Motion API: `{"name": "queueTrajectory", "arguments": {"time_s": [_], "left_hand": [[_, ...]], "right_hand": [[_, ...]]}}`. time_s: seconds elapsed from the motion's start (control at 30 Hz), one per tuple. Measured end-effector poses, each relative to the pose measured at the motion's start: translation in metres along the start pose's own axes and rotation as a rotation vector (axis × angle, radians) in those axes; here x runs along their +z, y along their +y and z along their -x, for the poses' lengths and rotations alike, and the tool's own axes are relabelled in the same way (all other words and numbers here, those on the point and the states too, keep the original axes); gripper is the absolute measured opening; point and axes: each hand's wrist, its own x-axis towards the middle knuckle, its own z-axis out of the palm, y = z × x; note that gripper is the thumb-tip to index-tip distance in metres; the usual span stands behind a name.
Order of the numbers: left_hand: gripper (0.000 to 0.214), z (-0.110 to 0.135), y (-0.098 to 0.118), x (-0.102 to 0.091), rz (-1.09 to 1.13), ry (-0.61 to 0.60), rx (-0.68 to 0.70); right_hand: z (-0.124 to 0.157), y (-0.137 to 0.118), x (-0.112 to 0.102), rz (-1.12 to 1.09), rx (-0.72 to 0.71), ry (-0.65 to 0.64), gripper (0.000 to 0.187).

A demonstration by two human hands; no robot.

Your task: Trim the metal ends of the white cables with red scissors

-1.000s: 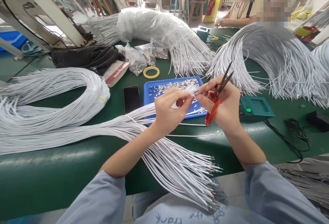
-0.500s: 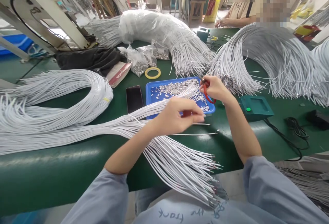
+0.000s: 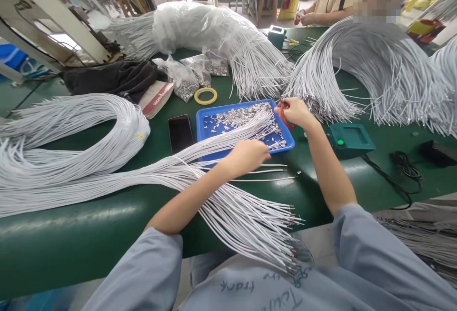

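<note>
Viewed from where I stand, the right hand [image 3: 295, 112] is closed around red-handled scissors [image 3: 283, 115] at the right end of the blue tray [image 3: 199, 135]. Whether its fingertips also pinch a small part cannot be confirmed. The left hand [image 3: 248, 157] is at the near side of the tray, back upward; its fingertips are concealed, so spread or pinching cannot be told. The upper bundle of white wires [image 3: 228, 138] lies across the tray, long axis left to right and angled slightly away from the person, ends toward the right hand, which is the nearer to them. The loose metal terminals [image 3: 232, 118] lie left of the right hand and beyond the left. Single wires [image 3: 274, 171] extend rightward past the left hand, over the worktop [image 3: 107, 249].
</note>
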Motion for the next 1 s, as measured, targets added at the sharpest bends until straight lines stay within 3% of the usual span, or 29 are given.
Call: {"name": "queueTrajectory", "arguments": {"time_s": [0.1,0.23,0.47,0.7,1.0], "left_hand": [[0.026,-0.011,-0.027,-0.003,-0.122,0.051,-0.224],[0.018,-0.018,-0.045,0.003,-0.155,0.027,-0.284],[0.022,-0.023,-0.043,0.014,-0.092,-0.034,-0.148],[0.026,-0.028,-0.051,0.021,-0.043,-0.089,-0.034],[0.032,-0.026,-0.047,0.020,-0.078,-0.100,0.003]], "right_hand": [[0.004,-0.001,-0.006,-0.142,-0.007,0.077,0.037],[0.009,-0.006,-0.006,-0.328,-0.040,0.098,0.041],[0.023,-0.025,-0.015,-0.471,-0.165,0.290,0.025],[0.031,-0.034,-0.019,-0.551,-0.200,0.355,0.015],[0.032,-0.039,-0.023,-0.547,-0.176,0.396,0.011]]}}
